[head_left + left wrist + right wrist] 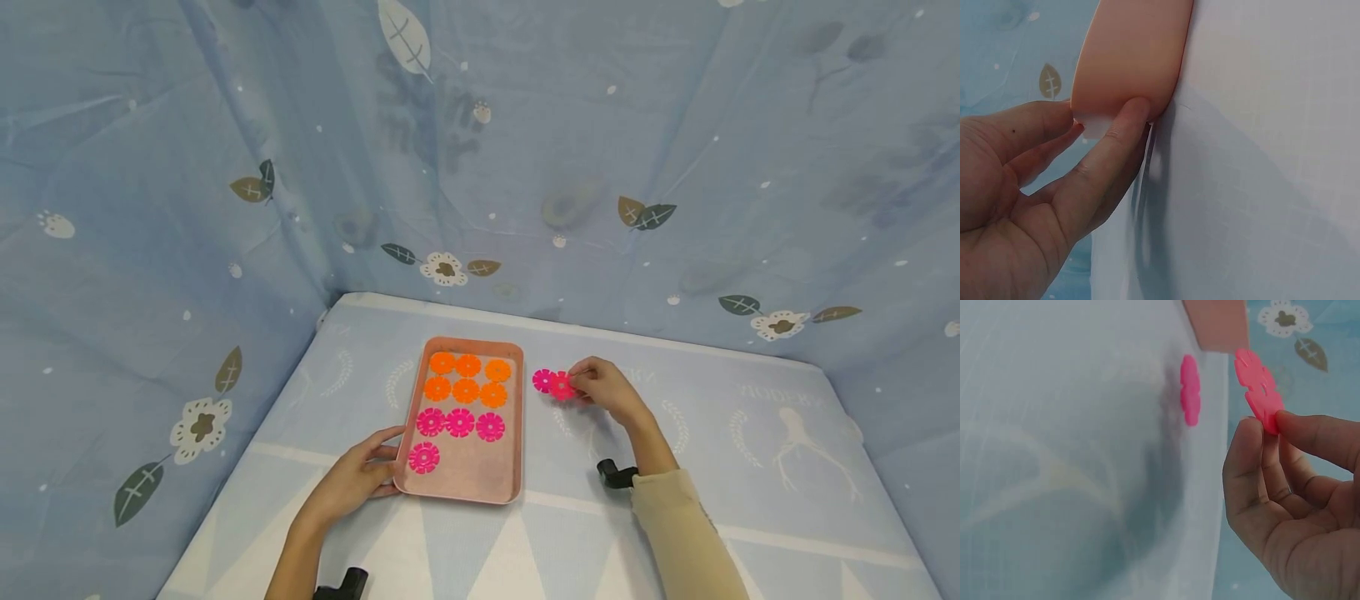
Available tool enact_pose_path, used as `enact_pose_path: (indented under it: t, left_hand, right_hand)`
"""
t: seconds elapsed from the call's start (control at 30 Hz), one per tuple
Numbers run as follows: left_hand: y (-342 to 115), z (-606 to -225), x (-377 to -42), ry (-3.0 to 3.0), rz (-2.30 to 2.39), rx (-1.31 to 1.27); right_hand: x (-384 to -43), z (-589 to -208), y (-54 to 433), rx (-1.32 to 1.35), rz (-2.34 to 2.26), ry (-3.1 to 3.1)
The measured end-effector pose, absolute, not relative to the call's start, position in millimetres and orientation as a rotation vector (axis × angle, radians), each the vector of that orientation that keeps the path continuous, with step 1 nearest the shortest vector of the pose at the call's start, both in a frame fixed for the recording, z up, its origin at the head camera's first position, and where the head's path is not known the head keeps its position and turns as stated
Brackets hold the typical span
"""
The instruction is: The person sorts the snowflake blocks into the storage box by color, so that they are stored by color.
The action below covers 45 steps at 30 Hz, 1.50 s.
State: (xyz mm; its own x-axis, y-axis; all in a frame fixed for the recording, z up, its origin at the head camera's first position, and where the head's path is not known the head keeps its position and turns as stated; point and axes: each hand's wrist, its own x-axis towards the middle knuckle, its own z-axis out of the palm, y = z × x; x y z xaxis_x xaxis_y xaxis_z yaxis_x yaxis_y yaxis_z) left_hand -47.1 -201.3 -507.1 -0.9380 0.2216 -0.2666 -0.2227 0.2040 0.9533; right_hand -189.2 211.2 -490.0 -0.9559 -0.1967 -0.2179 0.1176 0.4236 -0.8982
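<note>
In the head view my right hand pinches a pink notched flower-shaped disc between thumb and fingers, to the right of the tray. The right wrist view shows this disc raised above the cloth. Another pink disc lies on the cloth close by. My left hand holds the pink rectangular tray at its lower left side; the left wrist view has the thumb against the tray's wall. Inside the tray are several orange discs in two rows and several pink discs below them.
A pale blue and white patterned cloth covers the table. Blue fabric with leaf and flower prints hangs behind and at both sides. Black wrist-camera parts show at both wrists.
</note>
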Motion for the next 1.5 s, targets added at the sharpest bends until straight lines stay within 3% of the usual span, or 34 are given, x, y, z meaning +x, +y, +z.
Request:
enact_pose_path:
  t: [0.63,1.5]
  left_hand:
    - [-204.7,-515.8,-47.2,2.126,1.794,0.009]
    - [-206.0,-513.9,-46.9,2.103,1.827,0.031]
  right_hand:
    - [-182.3,-463.9,138.9,-0.274,-1.540,2.248]
    - [-178.9,-481.2,57.3,-0.522,-1.283,2.036]
